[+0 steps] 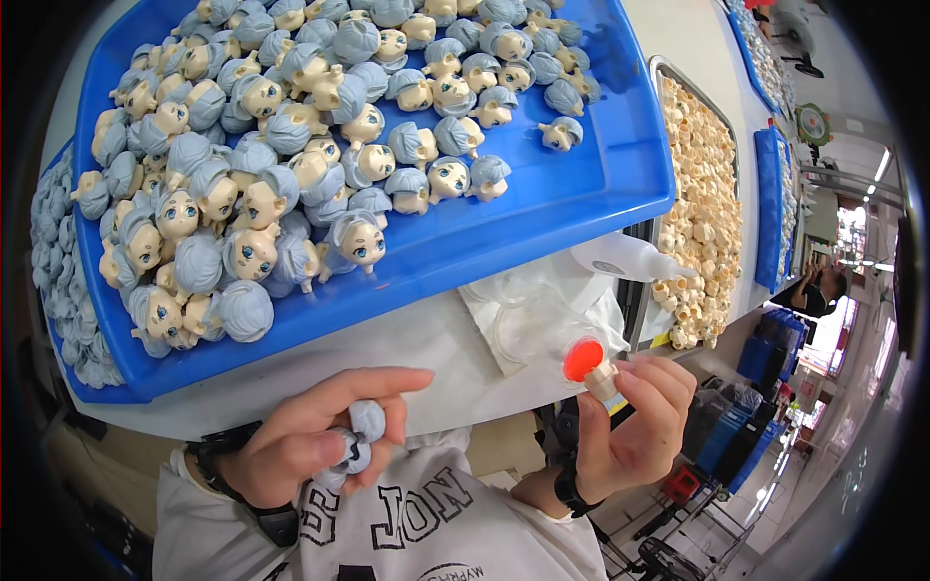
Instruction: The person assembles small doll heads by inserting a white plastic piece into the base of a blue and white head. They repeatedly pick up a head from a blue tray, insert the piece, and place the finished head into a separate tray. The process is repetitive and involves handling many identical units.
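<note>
Above shirt lettering [422, 513] — left fingers [334, 389] grip grey pieces [366, 420], right fingers [593, 438] a cream part [601, 382].

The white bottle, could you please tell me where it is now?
In the head view, the white bottle is right of centre, below the big blue tray, its nozzle pointing toward the beige pieces.

From here, a bunch of small, rounded grey-blue pieces [366, 421] is cradled in the seated person's left hand [291, 453], on the near side of the big blue tray [542, 221] and apart from it; fingers partly hide them. One small cream-coloured piece [602, 383], tilted, is pinched in the right hand's [637, 426] fingertips, nearer the person than the tray's right end.
</note>
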`<action>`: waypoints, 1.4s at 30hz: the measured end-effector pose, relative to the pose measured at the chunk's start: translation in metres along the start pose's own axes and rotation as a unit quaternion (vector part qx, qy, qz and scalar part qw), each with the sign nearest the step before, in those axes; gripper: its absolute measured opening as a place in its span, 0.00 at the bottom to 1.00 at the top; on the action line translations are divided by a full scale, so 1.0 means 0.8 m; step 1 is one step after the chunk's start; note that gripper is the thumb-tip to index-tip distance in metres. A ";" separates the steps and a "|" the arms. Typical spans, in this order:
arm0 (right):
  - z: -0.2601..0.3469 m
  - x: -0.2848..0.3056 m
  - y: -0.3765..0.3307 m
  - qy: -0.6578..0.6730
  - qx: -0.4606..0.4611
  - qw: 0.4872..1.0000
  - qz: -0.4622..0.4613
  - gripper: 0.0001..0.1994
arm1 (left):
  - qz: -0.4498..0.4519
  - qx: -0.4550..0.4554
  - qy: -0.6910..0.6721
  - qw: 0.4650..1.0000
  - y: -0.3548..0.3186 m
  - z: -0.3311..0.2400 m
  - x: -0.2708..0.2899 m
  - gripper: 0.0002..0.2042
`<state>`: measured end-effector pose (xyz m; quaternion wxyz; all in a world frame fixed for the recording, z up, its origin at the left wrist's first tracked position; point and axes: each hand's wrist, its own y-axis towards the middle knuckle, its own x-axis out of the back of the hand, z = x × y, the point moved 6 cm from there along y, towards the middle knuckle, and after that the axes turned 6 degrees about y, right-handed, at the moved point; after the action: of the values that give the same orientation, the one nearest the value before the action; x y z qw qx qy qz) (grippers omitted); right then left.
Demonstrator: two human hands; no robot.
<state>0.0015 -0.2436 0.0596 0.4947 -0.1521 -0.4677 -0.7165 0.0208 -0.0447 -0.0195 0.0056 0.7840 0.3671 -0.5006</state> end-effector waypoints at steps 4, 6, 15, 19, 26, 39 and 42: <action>0.011 0.000 -0.006 0.080 0.025 0.996 -0.038 0.15 | -0.015 0.048 0.103 0.993 -0.002 0.001 0.000 0.23; 0.016 -0.002 -0.009 0.147 0.073 0.986 -0.016 0.16 | -0.009 0.073 0.127 0.989 -0.004 0.002 0.000 0.22; 0.042 -0.040 -0.027 0.347 0.053 0.932 0.091 0.21 | -0.013 -0.092 0.320 0.943 -0.004 -0.013 0.005 0.17; 0.053 -0.051 -0.027 0.333 0.045 0.935 0.113 0.22 | -0.008 -0.022 0.254 0.967 -0.005 -0.014 0.001 0.19; 0.064 -0.067 -0.015 0.300 0.016 0.948 0.104 0.19 | 0.011 -0.049 0.327 0.944 -0.003 -0.019 -0.001 0.20; 0.067 -0.070 -0.016 0.268 0.003 0.957 0.112 0.18 | 0.011 -0.074 0.322 0.944 -0.004 -0.018 0.002 0.18; 0.066 -0.074 -0.016 0.266 0.012 0.951 0.154 0.18 | 0.008 -0.066 0.328 0.942 -0.003 -0.019 0.000 0.18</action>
<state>0.0049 -0.1660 0.0398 0.7073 -0.0197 -0.2987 -0.6405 0.0313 -0.0373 -0.0111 -0.0594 0.9055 0.3746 -0.1902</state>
